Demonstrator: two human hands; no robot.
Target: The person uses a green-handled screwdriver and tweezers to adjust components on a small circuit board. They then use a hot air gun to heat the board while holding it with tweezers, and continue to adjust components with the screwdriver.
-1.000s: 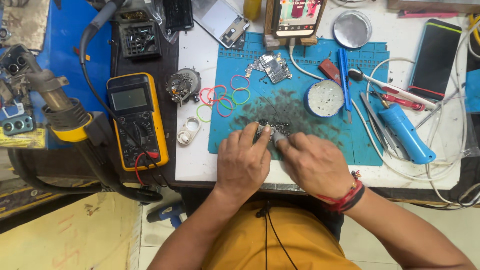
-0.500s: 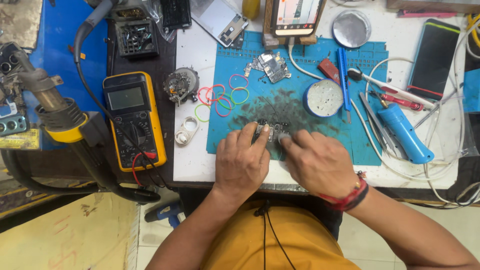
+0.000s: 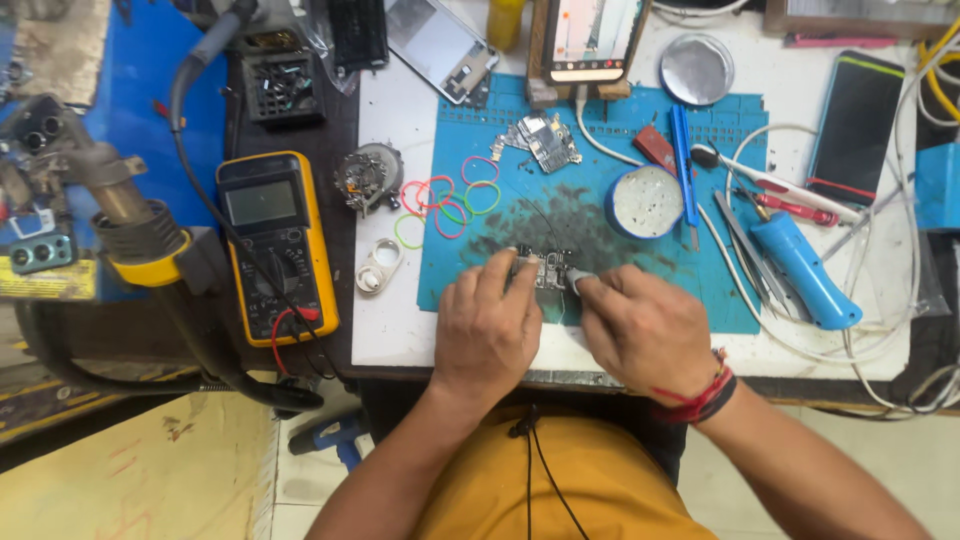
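Observation:
A small dark circuit board [image 3: 547, 268] lies on the blue work mat [image 3: 600, 220] near the table's front edge. My left hand [image 3: 487, 328] presses its fingertips on the board's left end and holds it down. My right hand [image 3: 645, 330] is closed at the board's right end, pinching a small grey-tipped tool against it; most of the tool is hidden in the fist. A red thread band circles my right wrist. A second, bare phone board [image 3: 545, 142] lies farther back on the mat.
Coloured rubber bands [image 3: 445, 198] lie at the mat's left edge, a round tin [image 3: 645, 200] and a blue-handled tool [image 3: 805, 270] to the right. A yellow multimeter [image 3: 275, 240] and a hot-air nozzle [image 3: 120, 205] sit left. Phones [image 3: 590, 35] stand behind; white cables trail right.
Both hands stay on the small board; the fingers shift only slightly. The view has drifted a little, nothing else moved.

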